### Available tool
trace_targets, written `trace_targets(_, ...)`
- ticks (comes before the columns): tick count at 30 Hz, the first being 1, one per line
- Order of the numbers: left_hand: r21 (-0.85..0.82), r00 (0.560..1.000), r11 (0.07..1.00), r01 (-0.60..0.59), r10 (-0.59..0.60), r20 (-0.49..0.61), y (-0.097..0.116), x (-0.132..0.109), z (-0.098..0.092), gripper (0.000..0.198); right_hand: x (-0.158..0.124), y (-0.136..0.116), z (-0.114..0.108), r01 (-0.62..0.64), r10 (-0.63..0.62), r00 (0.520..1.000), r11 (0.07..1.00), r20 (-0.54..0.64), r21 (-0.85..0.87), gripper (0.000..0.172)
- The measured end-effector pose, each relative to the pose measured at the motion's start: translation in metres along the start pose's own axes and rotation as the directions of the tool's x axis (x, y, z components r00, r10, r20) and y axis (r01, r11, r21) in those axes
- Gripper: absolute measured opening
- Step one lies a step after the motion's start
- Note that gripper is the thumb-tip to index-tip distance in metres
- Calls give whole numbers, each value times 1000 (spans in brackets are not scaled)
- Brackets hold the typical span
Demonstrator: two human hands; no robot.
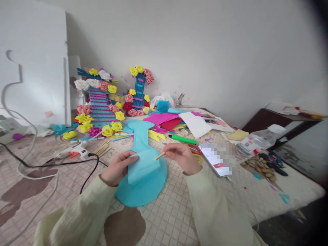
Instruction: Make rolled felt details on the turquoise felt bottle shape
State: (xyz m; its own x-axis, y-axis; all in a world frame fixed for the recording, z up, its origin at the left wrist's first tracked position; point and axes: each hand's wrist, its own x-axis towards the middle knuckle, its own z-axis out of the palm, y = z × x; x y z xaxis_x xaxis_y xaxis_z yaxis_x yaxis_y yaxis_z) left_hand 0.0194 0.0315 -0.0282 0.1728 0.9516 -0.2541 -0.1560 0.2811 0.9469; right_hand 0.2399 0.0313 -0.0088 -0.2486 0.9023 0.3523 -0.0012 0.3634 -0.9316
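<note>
My left hand (119, 167) pinches the left edge of a light blue sheet of paper (143, 167). In my right hand (182, 157) a thin wooden stick (160, 156) is held between thumb and fingers, its tip at the sheet's upper right edge. Whether the tip touches the paper I cannot tell. Beneath the sheet lies a guitar-shaped blue cutout (142, 196), its narrow neck pointing away from me. More wooden sticks (101, 147) lie in a small bundle to the left of the neck.
A hot glue gun (77, 150) with black cables rests at left. Two flower-trimmed guitar shapes (99, 106) lean at the back. Coloured paper (164, 119), a green cutter (183, 139), a phone (215, 160), a plastic bottle (258, 140) and peanuts (258, 165) lie beyond and to the right.
</note>
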Motion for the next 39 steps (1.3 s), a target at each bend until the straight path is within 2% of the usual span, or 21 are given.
trace_targets(3,118,998,992,-55,51,37,-3,-3,4,24,-4,1,18,19,-16,999,995,29,-102,13)
trace_targets(7,201,984,964,-176,173,33,-7,-3,5,25,-5,8,36,130,-138,990,965,-17,-227,11)
trace_targets(12,184,984,968,-170,157,87,-5,-8,5,27,-4,13,35,155,-176,983,944,-47,-290,6)
trace_targets(15,250,985,954,-165,145,95,-1,-12,8,33,-5,13,34,157,-174,984,948,-38,-276,6)
trace_targets(20,355,979,913,-201,197,49,3,-13,13,26,-6,14,37,96,-104,994,969,-21,-227,9)
trace_targets(23,373,973,899,-230,221,66,3,-13,10,24,-6,14,36,-93,94,996,992,10,-84,36)
trace_targets(26,342,982,921,-189,173,78,6,-16,5,24,-5,11,30,-295,279,944,953,174,71,55)
trace_targets(28,275,991,953,-125,106,84,11,-19,0,26,-4,9,24,-363,284,888,915,361,175,63)
trace_targets(29,242,994,965,-98,82,77,13,-21,-2,28,-4,8,22,-386,251,849,895,465,221,67)
trace_targets(31,203,997,976,-72,65,42,17,-22,-6,31,-5,7,19,-442,179,739,856,650,266,72)
trace_targets(33,202,998,977,-69,70,1,18,-20,-9,35,-7,8,18,-512,181,631,828,755,229,68)
trace_targets(34,215,997,974,-72,76,-14,18,-18,-10,35,-7,9,18,-549,225,594,815,772,185,64)
trace_targets(36,321,994,943,-89,104,-29,15,-11,-11,34,-7,11,18,-602,337,571,791,748,103,55)
trace_targets(39,583,978,800,-145,206,-39,9,-2,-11,28,-4,13,15,-586,463,631,811,623,-9,49)
